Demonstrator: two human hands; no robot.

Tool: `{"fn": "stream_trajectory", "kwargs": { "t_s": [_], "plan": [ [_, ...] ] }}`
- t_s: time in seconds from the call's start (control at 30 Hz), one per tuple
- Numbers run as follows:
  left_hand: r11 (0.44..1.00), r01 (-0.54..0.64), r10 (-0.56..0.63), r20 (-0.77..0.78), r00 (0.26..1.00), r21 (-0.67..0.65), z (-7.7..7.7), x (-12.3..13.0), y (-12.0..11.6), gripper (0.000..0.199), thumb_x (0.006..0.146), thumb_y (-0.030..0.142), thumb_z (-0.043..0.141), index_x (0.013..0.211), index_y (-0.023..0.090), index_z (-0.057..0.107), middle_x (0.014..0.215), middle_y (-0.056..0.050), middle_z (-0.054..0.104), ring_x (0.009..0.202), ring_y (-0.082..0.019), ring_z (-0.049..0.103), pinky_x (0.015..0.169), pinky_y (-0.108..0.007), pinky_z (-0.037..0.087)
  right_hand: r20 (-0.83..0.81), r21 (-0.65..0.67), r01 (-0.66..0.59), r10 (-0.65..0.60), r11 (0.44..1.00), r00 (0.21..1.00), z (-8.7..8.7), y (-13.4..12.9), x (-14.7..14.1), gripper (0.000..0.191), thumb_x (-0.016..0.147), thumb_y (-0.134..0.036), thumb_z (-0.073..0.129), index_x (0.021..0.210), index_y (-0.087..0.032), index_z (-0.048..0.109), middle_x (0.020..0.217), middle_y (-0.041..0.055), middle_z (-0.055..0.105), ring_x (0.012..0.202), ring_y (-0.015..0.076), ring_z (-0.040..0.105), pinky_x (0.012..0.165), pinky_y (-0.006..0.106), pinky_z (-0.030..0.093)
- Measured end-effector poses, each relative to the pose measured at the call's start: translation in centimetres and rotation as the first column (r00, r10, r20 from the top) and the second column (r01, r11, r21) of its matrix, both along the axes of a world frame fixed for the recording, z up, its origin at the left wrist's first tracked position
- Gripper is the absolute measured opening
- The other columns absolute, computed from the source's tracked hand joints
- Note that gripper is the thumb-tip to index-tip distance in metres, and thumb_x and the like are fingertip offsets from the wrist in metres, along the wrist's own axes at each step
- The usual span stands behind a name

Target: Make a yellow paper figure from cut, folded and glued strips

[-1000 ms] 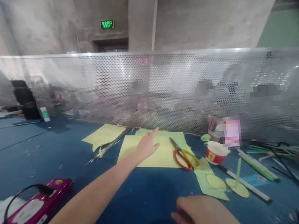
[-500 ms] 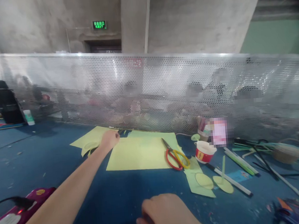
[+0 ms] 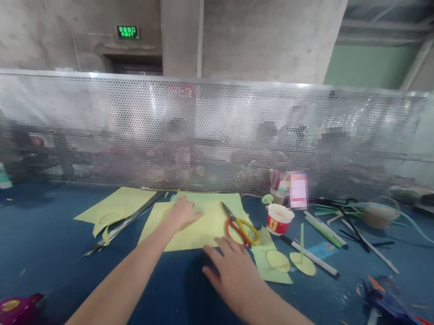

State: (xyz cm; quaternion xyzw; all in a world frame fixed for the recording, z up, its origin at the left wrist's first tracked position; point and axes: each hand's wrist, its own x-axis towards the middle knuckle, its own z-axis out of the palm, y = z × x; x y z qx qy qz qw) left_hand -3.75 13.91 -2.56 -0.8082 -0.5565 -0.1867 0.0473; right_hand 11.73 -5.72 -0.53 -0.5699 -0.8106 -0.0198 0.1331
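My left hand (image 3: 184,213) lies on a pale yellow sheet of paper (image 3: 207,228), its fingers spread and nothing held. Just in front of that sheet's near edge is my right hand (image 3: 230,266), open, with fingertips close to the red handle of the scissors (image 3: 240,225). Those scissors have one red and one yellow handle and rest on the paper's right side, blades pointing away from me. Left of my left forearm, a long shiny dark bundle (image 3: 124,224) stretches diagonally beside another yellow sheet (image 3: 119,206) with a cut curl.
To the right stand a red-and-white paper cup (image 3: 279,219) and a bright pink screen (image 3: 298,190). Cut paper ovals (image 3: 278,261), white tubes (image 3: 318,259) and black strips lie nearby. A purple object (image 3: 13,318) is at lower left. A perforated metal panel (image 3: 214,132) borders the table's far side.
My left hand has moved right onto the sheet and opened. My right hand has uncurled and moved forward toward the paper. The shiny bundle now shows, and the view has turned right.
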Motion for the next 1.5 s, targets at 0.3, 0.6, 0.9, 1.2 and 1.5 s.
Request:
{"fn": "stream_trajectory", "kwargs": {
  "t_s": [0.3,0.6,0.9,1.2,1.5],
  "plan": [
    [0.995,0.043,-0.032,0.129,0.991,-0.085,-0.4,0.4,0.3,0.028,0.077,0.031,0.06,0.101,0.016,0.063,0.097,-0.009,0.062,0.09,-0.022,0.058,0.082,-0.034,0.043,0.105,-0.041,0.412,-0.406,0.91,0.908,0.0,6.7,5.3,0.023,0.09,-0.027,0.049,0.105,-0.012,0.058,0.104,0.0094,0.061,0.094,0.0205,0.059,0.083,0.039,0.046],
    [0.992,-0.032,0.06,0.23,0.971,-0.124,0.4,0.9,1.9,0.03,0.087,0.03,0.051,0.114,0.015,0.052,0.112,-0.009,0.055,0.093,-0.02,0.058,0.078,-0.039,0.05,0.057,-0.085,0.478,-0.475,0.874,0.878,-0.4,7.3,5.7,0.026,0.088,-0.03,0.052,0.107,-0.013,0.056,0.105,0.0066,0.06,0.088,0.0176,0.06,0.076,0.037,0.051],
    [0.979,-0.203,0.199,0.17,0.965,0.0,0.7,-2.0,3.4,0.03,0.087,0.03,0.051,0.114,0.016,0.052,0.115,-0.009,0.054,0.096,-0.02,0.056,0.08,-0.041,0.048,0.009,-0.064,0.508,-0.508,0.859,0.861,-0.4,8.0,6.9,0.027,0.088,-0.03,0.053,0.109,-0.013,0.055,0.106,0.0072,0.059,0.09,0.0181,0.06,0.076,0.037,0.05],
    [0.999,0.001,-0.002,0.056,0.998,0.034,2.0,-2.6,0.1,0.035,0.082,0.028,0.051,0.113,0.014,0.058,0.119,-0.016,0.054,0.12,-0.032,0.037,0.101,-0.047,0.025,0.036,-0.047,0.522,-0.521,0.851,0.853,-0.8,8.1,6.7,0.027,0.088,-0.029,0.053,0.11,-0.013,0.055,0.108,0.0075,0.059,0.091,0.0186,0.06,0.077,0.038,0.05],
    [0.832,0.478,-0.519,-0.088,0.85,-0.282,1.4,-0.2,-7.8,0.073,0.07,0.069,0.048,0.133,0.033,0.038,0.143,-0.011,0.032,0.13,-0.033,0.028,0.102,-0.044,0.025,0.089,-0.011,0.512,-0.509,0.859,0.856,-1.2,8.0,7.2,0.027,0.088,-0.029,0.053,0.11,-0.014,0.054,0.109,0.0075,0.058,0.092,0.0189,0.059,0.077,0.038,0.05]
  ]
}}
